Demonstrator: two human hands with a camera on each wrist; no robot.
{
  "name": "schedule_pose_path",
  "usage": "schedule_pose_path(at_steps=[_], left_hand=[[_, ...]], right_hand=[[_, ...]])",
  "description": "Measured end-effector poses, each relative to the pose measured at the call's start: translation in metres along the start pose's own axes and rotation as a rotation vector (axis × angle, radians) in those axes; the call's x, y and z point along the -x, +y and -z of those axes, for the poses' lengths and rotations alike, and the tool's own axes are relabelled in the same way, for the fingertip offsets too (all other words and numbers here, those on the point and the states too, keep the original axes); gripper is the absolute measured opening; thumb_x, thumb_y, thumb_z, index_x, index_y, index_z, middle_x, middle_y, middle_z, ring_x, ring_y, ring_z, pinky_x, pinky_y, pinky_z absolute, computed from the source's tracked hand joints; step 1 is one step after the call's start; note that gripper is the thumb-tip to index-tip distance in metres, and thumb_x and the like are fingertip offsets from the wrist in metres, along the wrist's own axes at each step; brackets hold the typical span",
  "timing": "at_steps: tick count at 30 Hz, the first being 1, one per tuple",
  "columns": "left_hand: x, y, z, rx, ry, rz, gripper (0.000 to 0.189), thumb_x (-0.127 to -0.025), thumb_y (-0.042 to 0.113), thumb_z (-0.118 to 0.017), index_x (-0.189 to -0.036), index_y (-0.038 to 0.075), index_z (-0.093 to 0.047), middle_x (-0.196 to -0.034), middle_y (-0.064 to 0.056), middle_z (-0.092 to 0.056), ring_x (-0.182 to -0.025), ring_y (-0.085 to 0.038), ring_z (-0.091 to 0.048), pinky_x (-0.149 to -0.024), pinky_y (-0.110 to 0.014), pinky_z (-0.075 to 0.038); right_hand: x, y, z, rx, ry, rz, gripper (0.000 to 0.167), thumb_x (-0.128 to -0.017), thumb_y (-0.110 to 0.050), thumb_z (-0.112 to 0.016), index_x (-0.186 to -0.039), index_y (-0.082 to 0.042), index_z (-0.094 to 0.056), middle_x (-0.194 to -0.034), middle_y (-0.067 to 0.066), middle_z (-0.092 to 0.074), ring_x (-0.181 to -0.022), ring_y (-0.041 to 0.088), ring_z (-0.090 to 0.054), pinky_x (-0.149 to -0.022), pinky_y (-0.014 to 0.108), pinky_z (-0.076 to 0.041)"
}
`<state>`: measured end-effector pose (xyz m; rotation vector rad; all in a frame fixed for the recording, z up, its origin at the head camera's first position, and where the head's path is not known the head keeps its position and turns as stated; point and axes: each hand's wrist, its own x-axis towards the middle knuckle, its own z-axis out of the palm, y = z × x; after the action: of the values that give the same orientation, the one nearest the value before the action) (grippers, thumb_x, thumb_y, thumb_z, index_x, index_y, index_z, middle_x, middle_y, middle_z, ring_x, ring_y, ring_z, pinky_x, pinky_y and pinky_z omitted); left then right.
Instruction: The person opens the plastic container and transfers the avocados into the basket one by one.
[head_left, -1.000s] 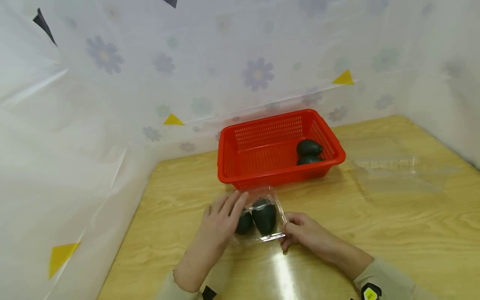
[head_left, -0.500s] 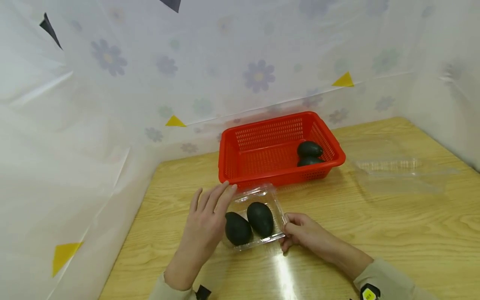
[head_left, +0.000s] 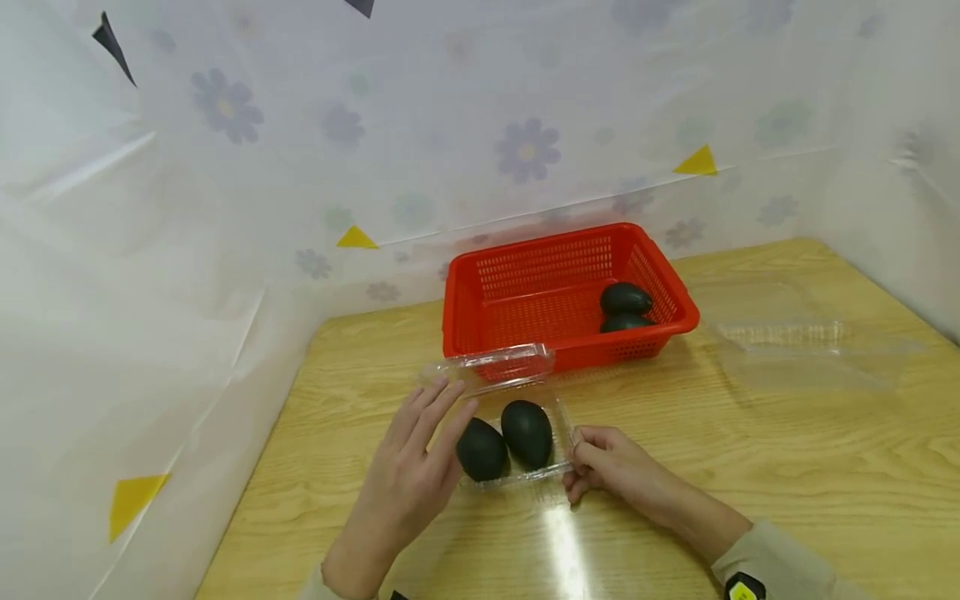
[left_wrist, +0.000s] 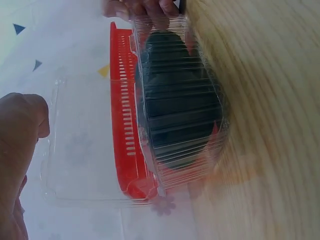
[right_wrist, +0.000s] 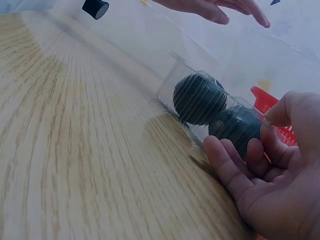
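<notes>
You're pinching the clear box (head_left: 536, 474) in front of the red basket (head_left: 600, 341) with your right hand (head_left: 600, 458), left hand (head_left: 408, 471) hovering loose-fingered by the raised lid (head_left: 510, 363), so two dark fruits (head_left: 527, 433) are sitting inside and closing's probably remaining.

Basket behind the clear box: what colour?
The basket is plain red, with slotted walls; the head view shows it best.

**You, in pale beige**

Your left hand (head_left: 408, 479) and right hand (head_left: 603, 462) are bare. Your right sleeve (head_left: 787, 562), lower right of the head view, is pale beige; against it sits a black, angular wrist unit (head_left: 743, 588) with a yellow face. A sliver of similar left sleeve (head_left: 318, 587) shows at the bottom edge.
</notes>
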<state>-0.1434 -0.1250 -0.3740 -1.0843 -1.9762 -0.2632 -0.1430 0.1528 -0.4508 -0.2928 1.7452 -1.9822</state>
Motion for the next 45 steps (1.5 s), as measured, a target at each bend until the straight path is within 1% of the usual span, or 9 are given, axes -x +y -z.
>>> schedule_pose_path(at_steps=[4,9,17,21,26,31,37,41,45], left_hand=[[0.009,0.001,-0.004,0.013,-0.110,0.026,0.044,-0.089,0.008,-0.052,-0.132,0.001,-0.059,-0.140,-0.015,-0.057,-0.127,-0.032,-0.056,-0.107,-0.040,-0.048],[0.021,-0.003,-0.012,0.045,-0.312,0.098,0.070,-0.084,0.026,-0.075,-0.143,0.000,-0.047,-0.149,-0.013,-0.047,-0.136,-0.029,-0.048,-0.110,-0.041,-0.044],[0.030,-0.010,-0.024,0.175,-0.555,0.218,0.101,-0.081,0.061,-0.072,-0.153,0.003,-0.033,-0.157,-0.013,-0.037,-0.144,-0.028,-0.039,-0.115,-0.043,-0.039],[0.028,-0.013,-0.025,0.226,-0.662,0.283,0.107,-0.078,0.069,-0.070,-0.155,0.008,-0.030,-0.159,-0.010,-0.034,-0.146,-0.026,-0.037,-0.116,-0.044,-0.037],[0.024,-0.017,-0.026,0.271,-0.749,0.331,0.111,-0.074,0.072,-0.071,-0.156,0.010,-0.029,-0.160,-0.008,-0.033,-0.147,-0.026,-0.035,-0.118,-0.043,-0.035],[0.019,-0.020,-0.024,0.287,-0.798,0.343,0.116,-0.071,0.073,-0.073,-0.156,0.009,-0.030,-0.161,-0.009,-0.032,-0.147,-0.026,-0.035,-0.117,-0.044,-0.036],[0.015,-0.019,-0.023,0.281,-0.819,0.367,0.117,-0.069,0.074,-0.074,-0.156,0.009,-0.030,-0.159,-0.010,-0.035,-0.145,-0.028,-0.038,-0.116,-0.045,-0.037],[0.013,-0.018,-0.023,0.276,-0.816,0.377,0.117,-0.067,0.072,-0.076,-0.155,0.008,-0.032,-0.158,-0.011,-0.037,-0.144,-0.029,-0.039,-0.116,-0.045,-0.037],[0.013,-0.017,-0.025,0.279,-0.816,0.383,0.117,-0.067,0.073,-0.076,-0.155,0.009,-0.032,-0.158,-0.008,-0.038,-0.144,-0.027,-0.039,-0.116,-0.043,-0.038]], right_hand=[[0.001,0.000,0.000,0.032,0.011,-0.016,0.016,-0.094,-0.006,-0.045,-0.078,-0.006,-0.047,-0.080,0.011,-0.058,-0.078,0.024,-0.064,-0.073,0.039,-0.060],[0.003,0.000,0.002,0.061,-0.021,-0.014,0.018,-0.091,-0.004,-0.046,-0.074,-0.001,-0.050,-0.076,0.011,-0.062,-0.074,0.024,-0.066,-0.070,0.040,-0.061],[0.007,-0.001,0.003,0.043,-0.150,-0.045,0.020,-0.092,-0.004,-0.050,-0.072,-0.003,-0.054,-0.075,0.010,-0.066,-0.072,0.022,-0.069,-0.067,0.039,-0.062],[0.007,-0.004,0.003,0.045,-0.209,-0.056,0.027,-0.093,-0.004,-0.049,-0.071,0.011,-0.042,-0.072,0.004,-0.058,-0.073,0.022,-0.070,-0.065,0.038,-0.062],[0.008,-0.009,0.004,0.083,-0.225,-0.066,0.034,-0.094,-0.005,-0.050,-0.080,0.021,-0.035,-0.072,0.003,-0.057,-0.073,0.022,-0.069,-0.064,0.036,-0.061],[0.012,-0.019,0.012,0.269,-0.228,-0.061,0.036,-0.098,-0.015,-0.056,-0.082,0.017,-0.053,-0.073,0.005,-0.061,-0.066,0.014,-0.062,-0.059,0.031,-0.059],[0.018,-0.049,0.015,0.823,-0.018,0.127,0.028,-0.098,-0.033,-0.062,-0.078,-0.013,-0.065,-0.068,-0.009,-0.055,-0.061,0.002,-0.049,-0.054,0.021,-0.044],[0.014,-0.066,0.005,1.001,0.072,0.341,0.008,-0.094,-0.019,-0.068,-0.087,-0.021,-0.065,-0.079,-0.012,-0.062,-0.074,0.001,-0.056,-0.066,0.023,-0.052],[0.005,-0.068,-0.009,1.153,0.056,0.582,0.013,-0.087,-0.009,-0.074,-0.093,-0.017,-0.065,-0.090,-0.008,-0.062,-0.076,0.003,-0.055,-0.070,0.023,-0.054]])
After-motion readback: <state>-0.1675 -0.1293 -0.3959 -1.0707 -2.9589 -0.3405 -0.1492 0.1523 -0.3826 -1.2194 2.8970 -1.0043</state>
